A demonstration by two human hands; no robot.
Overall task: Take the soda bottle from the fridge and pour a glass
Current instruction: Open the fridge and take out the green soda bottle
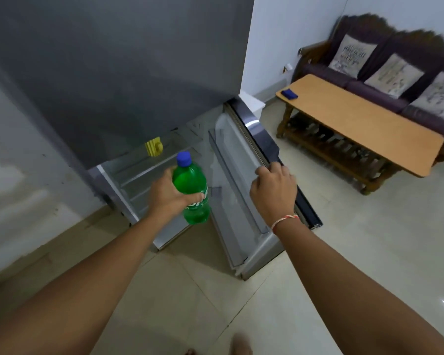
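Now | left hand (168, 194) wraps the green soda bottle (191, 193), capped, just outside the open fridge (128, 73) | right hand (273, 188) fingers curl over the fridge door (244, 160) edge | risk: one-handed grip slips as door swings shut

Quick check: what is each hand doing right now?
Left hand: grips the green soda bottle.
Right hand: holds the open fridge door by its edge.

one soda bottle (191, 187), three cushions (352, 55), one table (356, 116)

Left hand (168, 196) grips soda bottle (191, 190) (blue cap); right hand (273, 190) holds fridge door (244, 180)
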